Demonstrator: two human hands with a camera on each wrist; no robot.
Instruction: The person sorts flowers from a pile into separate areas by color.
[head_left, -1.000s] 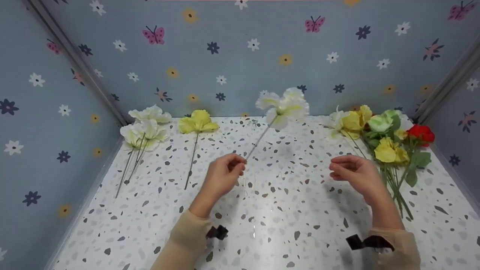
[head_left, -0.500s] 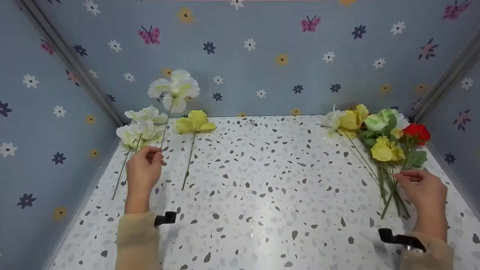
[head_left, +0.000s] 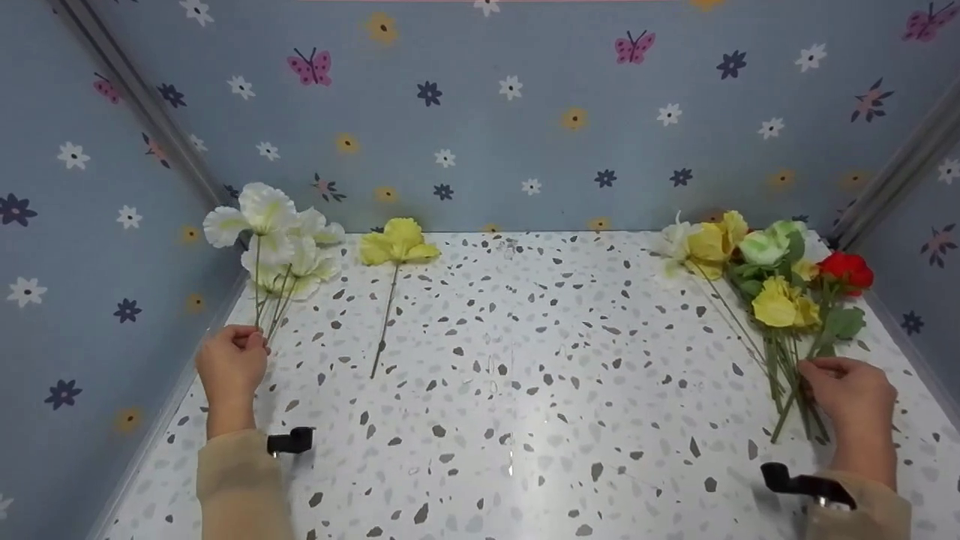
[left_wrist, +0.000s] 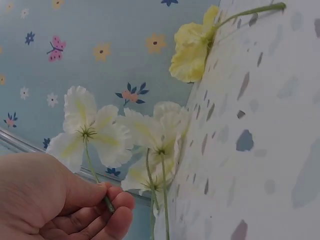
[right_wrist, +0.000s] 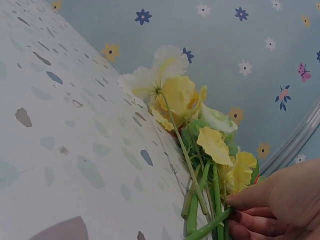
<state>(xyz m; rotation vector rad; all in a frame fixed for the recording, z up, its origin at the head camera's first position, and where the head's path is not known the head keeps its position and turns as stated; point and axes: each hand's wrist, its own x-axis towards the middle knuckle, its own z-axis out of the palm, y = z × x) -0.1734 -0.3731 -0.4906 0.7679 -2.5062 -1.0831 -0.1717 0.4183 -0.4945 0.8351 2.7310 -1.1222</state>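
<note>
My left hand (head_left: 234, 364) pinches the stem of a white artificial flower (head_left: 259, 214), holding it upright at the far left. In the left wrist view this white flower (left_wrist: 90, 132) stands just beside other white flowers (left_wrist: 162, 135) lying on the table. My right hand (head_left: 851, 390) is at the stems of the mixed flower bunch at right. In the right wrist view, the thumb and fingers (right_wrist: 252, 220) close on a green stem (right_wrist: 210, 226); which bloom it belongs to is hard to tell. Yellow flowers (right_wrist: 215, 145) and a white flower (right_wrist: 160, 70) lie beyond it.
A single yellow flower (head_left: 399, 244) lies with its stem towards me, right of the white ones. A red flower (head_left: 846, 271) and a pale green one (head_left: 765, 246) belong to the right bunch. Patterned walls (head_left: 480, 142) enclose the speckled table (head_left: 555, 390) at back and sides.
My left hand has carried the white flower from the middle to the far left, over the white flowers. My right hand has moved right, onto the bunch's stems.
</note>
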